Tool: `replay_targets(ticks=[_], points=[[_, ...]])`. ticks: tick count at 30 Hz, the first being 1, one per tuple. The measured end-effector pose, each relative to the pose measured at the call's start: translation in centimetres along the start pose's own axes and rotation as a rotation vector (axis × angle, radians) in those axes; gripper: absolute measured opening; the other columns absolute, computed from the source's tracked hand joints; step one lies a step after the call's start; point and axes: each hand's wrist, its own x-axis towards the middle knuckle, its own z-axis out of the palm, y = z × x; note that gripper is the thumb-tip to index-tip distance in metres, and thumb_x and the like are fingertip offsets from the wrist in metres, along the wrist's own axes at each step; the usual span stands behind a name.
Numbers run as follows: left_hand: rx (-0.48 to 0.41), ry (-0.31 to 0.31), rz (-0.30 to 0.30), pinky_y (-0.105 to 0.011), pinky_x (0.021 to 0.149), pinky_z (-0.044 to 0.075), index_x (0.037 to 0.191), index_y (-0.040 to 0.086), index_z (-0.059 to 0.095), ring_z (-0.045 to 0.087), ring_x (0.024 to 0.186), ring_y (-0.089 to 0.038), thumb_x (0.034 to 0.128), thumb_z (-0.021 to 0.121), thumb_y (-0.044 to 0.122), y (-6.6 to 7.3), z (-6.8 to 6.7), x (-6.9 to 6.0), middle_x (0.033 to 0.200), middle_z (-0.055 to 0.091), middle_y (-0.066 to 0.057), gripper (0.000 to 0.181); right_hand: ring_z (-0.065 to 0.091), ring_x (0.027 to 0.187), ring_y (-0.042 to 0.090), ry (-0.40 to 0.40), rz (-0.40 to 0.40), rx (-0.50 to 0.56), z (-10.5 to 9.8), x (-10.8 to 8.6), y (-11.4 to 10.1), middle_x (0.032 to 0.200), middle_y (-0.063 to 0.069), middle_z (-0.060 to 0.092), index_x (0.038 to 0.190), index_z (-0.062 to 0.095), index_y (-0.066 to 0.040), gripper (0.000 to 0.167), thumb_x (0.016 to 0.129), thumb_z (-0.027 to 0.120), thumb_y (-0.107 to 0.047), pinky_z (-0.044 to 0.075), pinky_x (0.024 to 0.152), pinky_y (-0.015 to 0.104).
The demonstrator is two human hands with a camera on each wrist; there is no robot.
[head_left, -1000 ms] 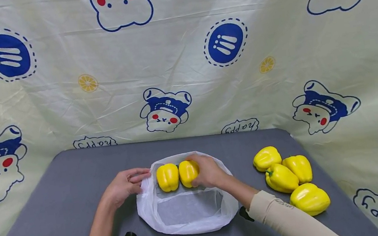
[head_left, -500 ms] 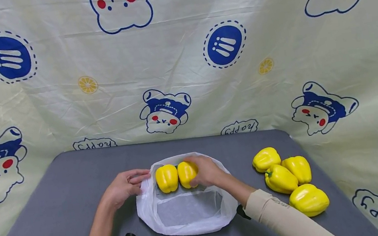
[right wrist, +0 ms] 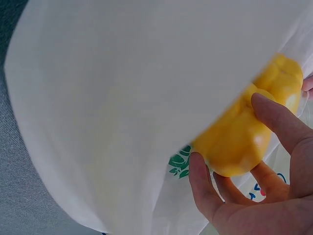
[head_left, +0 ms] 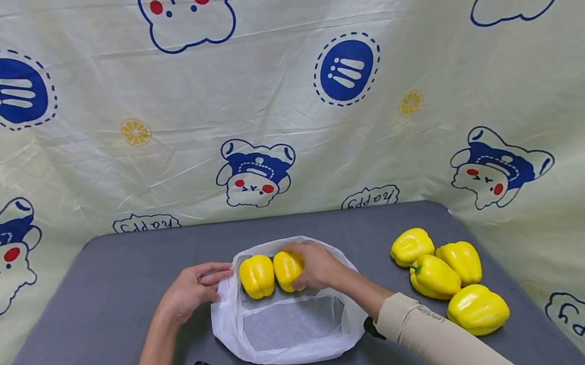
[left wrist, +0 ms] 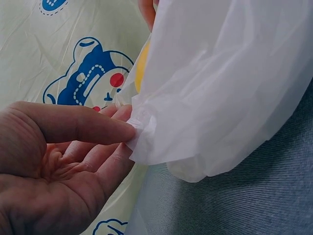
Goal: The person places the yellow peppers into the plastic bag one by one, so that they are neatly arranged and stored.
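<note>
A white plastic bag stands on the table with its mouth spread wide. My left hand pinches the bag's left rim between thumb and fingers, as the left wrist view shows at the bag edge. Inside, at the far side, one yellow bell pepper sits beside a second yellow bell pepper. My right hand reaches over the bag's right rim and holds that second pepper, thumb on one side and fingers on the other. In the right wrist view the bag wall partly covers the held bell pepper.
Several more yellow bell peppers lie in a group on the grey tabletop, right of the bag and beyond my right forearm. A patterned curtain hangs behind the table. Green print shows on the bag.
Very little differs. My right hand and the two peppers in the bag have edged slightly left. The left hand keeps its place at the rim.
</note>
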Motion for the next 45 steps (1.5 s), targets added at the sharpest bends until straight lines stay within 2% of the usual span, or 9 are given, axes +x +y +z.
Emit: replay_targets(ticks=[16,22,27,36,41,45], points=[[-0.008,0.004,-0.011,-0.026,0.08,0.054,0.141,-0.004,0.055,0.054,0.136,-0.035,0.0804,0.06,-0.018,0.2,0.0,-0.1,0.138,0.064,-0.018,0.062,0.052,0.128,0.037,-0.002,0.009,-0.005,-0.4,-0.2,-0.1,0.14,0.011,0.06,0.143,0.057,-0.016,0.076,0.074,0.089,-0.017,0.041,0.108,0.058],[-0.005,0.001,-0.006,-0.026,0.081,0.055,0.141,-0.005,0.055,0.054,0.136,-0.036,0.0806,0.06,-0.017,0.2,0.0,-0.1,0.138,0.063,-0.019,0.062,0.048,0.133,0.041,-0.015,0.041,0.011,-1.5,-0.8,-0.1,0.144,0.01,0.059,0.144,0.057,-0.019,0.075,0.076,0.088,-0.02,0.041,0.107,0.062],[-0.001,0.003,-0.008,-0.026,0.082,0.055,0.141,-0.004,0.055,0.054,0.136,-0.036,0.0811,0.06,-0.017,0.2,0.0,-0.1,0.138,0.063,-0.018,0.061,0.045,0.137,0.045,-0.002,0.037,0.014,-2.2,-1.4,0.3,0.146,0.012,0.058,0.145,0.056,-0.02,0.075,0.077,0.087,-0.021,0.039,0.107,0.065],[0.013,0.003,-0.004,-0.027,0.086,0.054,0.141,-0.005,0.055,0.053,0.137,-0.036,0.0799,0.06,-0.017,0.0,0.0,-0.1,0.139,0.063,-0.018,0.062,0.044,0.14,0.04,0.031,0.028,0.043,-3.8,-2.6,1.3,0.148,0.007,0.057,0.146,0.055,-0.018,0.075,0.078,0.086,-0.023,0.033,0.111,0.066],[0.021,-0.001,-0.003,-0.029,0.089,0.055,0.142,-0.004,0.054,0.052,0.138,-0.036,0.0805,0.06,-0.017,0.0,-0.1,-0.1,0.14,0.062,-0.018,0.063,0.048,0.137,0.039,0.051,0.003,0.033,-4.9,-3.6,2.2,0.148,0.009,0.056,0.147,0.054,-0.016,0.074,0.08,0.085,-0.025,0.037,0.109,0.064],[0.011,-0.007,0.006,-0.029,0.088,0.056,0.142,-0.005,0.053,0.052,0.138,-0.036,0.0807,0.06,-0.016,0.0,0.1,0.0,0.141,0.061,-0.018,0.063,0.05,0.135,0.041,0.062,0.016,0.012,-5.9,-4.7,3.1,0.149,0.012,0.056,0.147,0.053,-0.016,0.075,0.08,0.085,-0.028,0.041,0.106,0.064]])
